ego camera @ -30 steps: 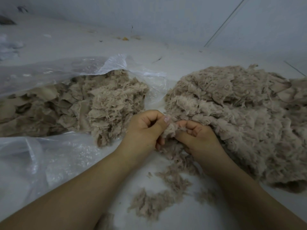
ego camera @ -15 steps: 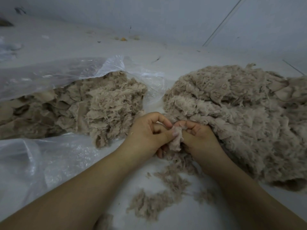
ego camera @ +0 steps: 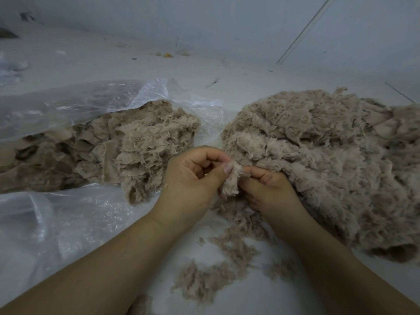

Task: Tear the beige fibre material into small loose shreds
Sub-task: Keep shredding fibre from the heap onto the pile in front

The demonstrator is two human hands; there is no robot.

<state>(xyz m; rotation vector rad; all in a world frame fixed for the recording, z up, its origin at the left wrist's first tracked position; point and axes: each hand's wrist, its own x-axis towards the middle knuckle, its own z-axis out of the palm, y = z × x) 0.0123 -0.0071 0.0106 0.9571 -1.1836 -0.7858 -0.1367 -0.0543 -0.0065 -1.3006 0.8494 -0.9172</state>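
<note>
Pale floor (ego camera: pixel 250 87) beneath hands (ego camera: pixel 231 178) whose fingertips vanish inside fibre tuft (ego camera: pixel 231 180).

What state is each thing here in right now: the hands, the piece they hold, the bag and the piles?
Left hand: fingers curled, pinching the fibre tuft.
Right hand: fingers curled, pinching the same tuft.
Fibre tuft: held between both hands, frayed, hanging down.
Plastic bag: open, lying on its side, part filled with fibre.
Big pile: heaped loose on the floor, right of the hands.
Small shreds: scattered on the floor between the forearms.
</note>
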